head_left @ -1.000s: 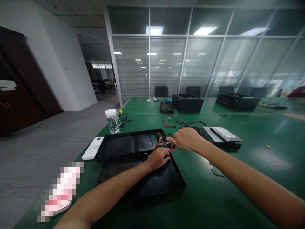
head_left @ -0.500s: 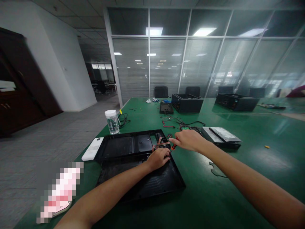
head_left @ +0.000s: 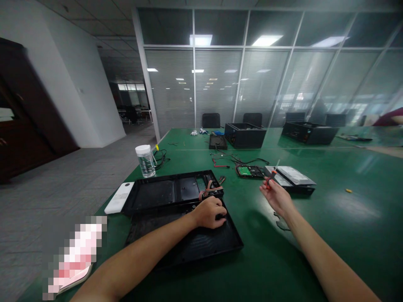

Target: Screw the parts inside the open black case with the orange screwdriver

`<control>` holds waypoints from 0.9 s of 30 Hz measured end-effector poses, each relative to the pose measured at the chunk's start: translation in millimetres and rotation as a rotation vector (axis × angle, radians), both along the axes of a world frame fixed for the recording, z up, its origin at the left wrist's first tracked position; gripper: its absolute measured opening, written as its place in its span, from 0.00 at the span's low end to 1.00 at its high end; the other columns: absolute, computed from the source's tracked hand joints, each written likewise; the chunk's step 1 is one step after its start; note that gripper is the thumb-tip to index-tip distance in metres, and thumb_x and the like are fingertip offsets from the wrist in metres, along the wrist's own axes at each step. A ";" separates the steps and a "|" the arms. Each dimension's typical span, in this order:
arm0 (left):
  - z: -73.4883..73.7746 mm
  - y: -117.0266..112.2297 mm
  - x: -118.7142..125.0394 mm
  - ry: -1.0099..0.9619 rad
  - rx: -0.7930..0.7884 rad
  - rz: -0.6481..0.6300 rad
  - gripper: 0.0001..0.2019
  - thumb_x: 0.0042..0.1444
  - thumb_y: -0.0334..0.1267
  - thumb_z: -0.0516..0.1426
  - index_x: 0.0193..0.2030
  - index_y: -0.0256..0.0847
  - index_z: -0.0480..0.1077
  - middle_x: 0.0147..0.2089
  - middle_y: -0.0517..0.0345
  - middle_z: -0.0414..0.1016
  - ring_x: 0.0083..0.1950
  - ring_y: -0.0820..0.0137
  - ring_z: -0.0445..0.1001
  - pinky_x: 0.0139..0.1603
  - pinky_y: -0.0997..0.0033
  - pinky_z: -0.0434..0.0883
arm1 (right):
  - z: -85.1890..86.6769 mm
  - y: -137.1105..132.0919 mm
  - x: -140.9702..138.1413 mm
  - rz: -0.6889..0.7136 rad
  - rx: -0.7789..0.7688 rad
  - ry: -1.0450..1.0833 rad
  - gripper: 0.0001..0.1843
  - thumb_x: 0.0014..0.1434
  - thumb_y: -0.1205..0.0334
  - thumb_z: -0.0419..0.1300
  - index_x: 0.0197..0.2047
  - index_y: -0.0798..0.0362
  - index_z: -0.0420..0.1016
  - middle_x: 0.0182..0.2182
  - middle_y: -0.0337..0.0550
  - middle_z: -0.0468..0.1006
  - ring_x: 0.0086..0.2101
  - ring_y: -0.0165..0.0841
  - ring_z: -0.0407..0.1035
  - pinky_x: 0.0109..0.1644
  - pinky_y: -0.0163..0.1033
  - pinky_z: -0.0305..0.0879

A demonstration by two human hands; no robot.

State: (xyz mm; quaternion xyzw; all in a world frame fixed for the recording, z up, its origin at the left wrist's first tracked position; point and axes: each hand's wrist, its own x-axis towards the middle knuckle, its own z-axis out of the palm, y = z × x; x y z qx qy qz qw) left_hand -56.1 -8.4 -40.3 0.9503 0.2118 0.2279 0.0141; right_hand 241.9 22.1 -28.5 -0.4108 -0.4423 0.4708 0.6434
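My right hand (head_left: 276, 198) is raised over the table, its fingers wrapped round a screwdriver (head_left: 271, 178) with a red-orange and black handle; the thin shaft points up. Resting on the near black plastic panel (head_left: 195, 241), my left hand (head_left: 209, 212) has its fingers curled near the panel's upper right corner. Something dark shows between thumb and fingers, but I cannot make it out. Just beyond that hand, striped ribbon wires (head_left: 211, 191) lie over the right end of the far black plastic panel (head_left: 160, 193).
A drive-like metal box (head_left: 296, 178) and a green circuit board (head_left: 245, 170) lie beyond my right hand. A water bottle (head_left: 146, 163) and a white object (head_left: 119, 199) stand and lie at left. Black computer cases (head_left: 245, 136) sit at the back. A bent thin piece (head_left: 281, 222) lies at right.
My right hand has moved right and toward me, away from the panel corner, with the screwdriver now tipped upward. My left hand stays at the panel, its fingers curled further in.
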 end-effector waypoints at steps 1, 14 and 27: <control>0.9 -1.6 0.6 0.006 0.014 -0.002 0.10 0.51 0.41 0.56 0.38 0.40 0.71 0.38 0.52 0.71 0.42 0.66 0.69 0.46 0.67 0.64 | 2.9 -1.1 -4.1 -0.006 0.045 -0.035 0.13 0.48 0.53 0.60 0.32 0.49 0.61 0.27 0.35 0.65 0.26 0.27 0.64 0.37 0.39 0.68; 64.1 -7.9 -25.3 0.277 0.210 0.137 0.12 0.59 0.42 0.48 0.43 0.38 0.64 0.39 0.48 0.70 0.41 0.63 0.69 0.42 0.64 0.63 | 16.6 -184.6 -94.5 0.268 0.512 -1.655 0.19 0.47 0.70 0.53 0.44 0.50 0.67 0.47 0.48 0.71 0.31 0.34 0.72 0.32 0.38 0.66; 57.3 -6.8 -102.7 0.412 -0.070 0.343 0.06 0.55 0.39 0.56 0.38 0.41 0.65 0.37 0.57 0.72 0.41 0.66 0.71 0.40 0.73 0.65 | -34.6 -207.2 -36.9 0.026 0.543 -1.655 0.21 0.46 0.74 0.51 0.43 0.44 0.63 0.42 0.45 0.72 0.33 0.37 0.74 0.29 0.37 0.69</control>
